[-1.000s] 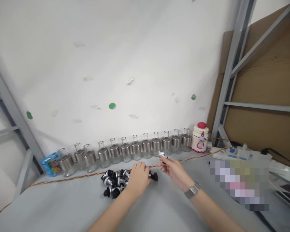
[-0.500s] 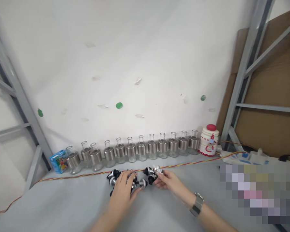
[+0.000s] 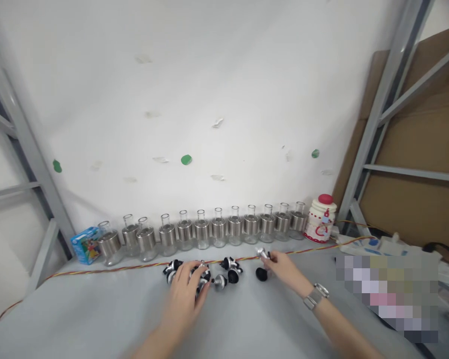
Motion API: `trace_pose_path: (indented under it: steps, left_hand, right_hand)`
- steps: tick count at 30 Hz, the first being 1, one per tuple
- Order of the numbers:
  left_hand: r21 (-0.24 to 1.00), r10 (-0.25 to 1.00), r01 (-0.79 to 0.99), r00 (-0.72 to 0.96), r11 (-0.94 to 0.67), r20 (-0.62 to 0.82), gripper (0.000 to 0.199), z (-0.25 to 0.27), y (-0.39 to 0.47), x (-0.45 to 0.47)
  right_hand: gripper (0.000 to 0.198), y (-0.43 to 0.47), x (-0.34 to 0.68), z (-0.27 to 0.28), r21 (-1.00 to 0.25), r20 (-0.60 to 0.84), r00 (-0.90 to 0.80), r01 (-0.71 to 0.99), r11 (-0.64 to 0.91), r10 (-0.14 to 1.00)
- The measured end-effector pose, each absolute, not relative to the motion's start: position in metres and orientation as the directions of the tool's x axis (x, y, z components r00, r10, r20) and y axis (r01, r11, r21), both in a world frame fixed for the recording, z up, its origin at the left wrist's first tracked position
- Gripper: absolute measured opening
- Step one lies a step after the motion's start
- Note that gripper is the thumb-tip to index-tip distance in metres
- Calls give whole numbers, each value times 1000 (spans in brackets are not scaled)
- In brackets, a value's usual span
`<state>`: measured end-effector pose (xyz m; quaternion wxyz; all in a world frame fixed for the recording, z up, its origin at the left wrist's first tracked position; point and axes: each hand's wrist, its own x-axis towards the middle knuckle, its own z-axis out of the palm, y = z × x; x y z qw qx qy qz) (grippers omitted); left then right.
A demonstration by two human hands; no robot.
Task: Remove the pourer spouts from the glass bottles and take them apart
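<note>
My right hand (image 3: 282, 268) is closed, its thumb and fingers pinching a silver-and-black bottle pourer (image 3: 261, 252) just above the table. A round black part (image 3: 262, 273) shows right under those fingers; whether it belongs to the same pourer I cannot tell. Spread over a cluster of similar pourers is my left hand (image 3: 187, 289), fingers apart and curved down, hiding several of them. At the cluster's right side lie a silver pourer (image 3: 220, 282), a black-domed one (image 3: 233, 275) and another behind (image 3: 229, 263).
Several glass bottles with metal sleeves (image 3: 201, 230) stand uncapped in a row along the wall. A blue box (image 3: 86, 246) is at their left end, a cream jar with a red lid (image 3: 321, 219) at their right. A twisted red-yellow wire (image 3: 134, 269) crosses the grey table (image 3: 97, 309).
My right hand has moved right, away from the cluster, carrying the pourer. My left hand stays over the cluster, with only a slight shift.
</note>
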<state>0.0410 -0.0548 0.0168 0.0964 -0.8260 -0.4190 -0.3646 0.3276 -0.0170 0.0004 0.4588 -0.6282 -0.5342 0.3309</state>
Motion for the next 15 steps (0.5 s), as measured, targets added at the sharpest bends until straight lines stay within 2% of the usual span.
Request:
trace_pose_path:
  steps: [6,8,10,12,15]
  left_hand:
    - [157,612,748,383,-645,692,23,20,-56,40]
    - [165,617,742,388,-650,685,24,21,-58,41]
    - [170,620,737,393,-654,679,24,22,-60,43]
    - [172,618,732,397,-659,678,24,22,-61,44]
    - [175,614,731,390,-660,686,24,22,-62,44]
  right_hand:
    - [24,-38,329,36,-929,17,64,369,-8,998]
    - [25,-50,324,45,-956,-123,-184,287,-66,975]
    - [26,-56,317,45,-958,-245,-399,239,-158,883]
    - [25,-55,312,37,-955,-246,-377,252,-157,893]
    - [22,-44,308,22,-953,-106,-168,298,-52,980]
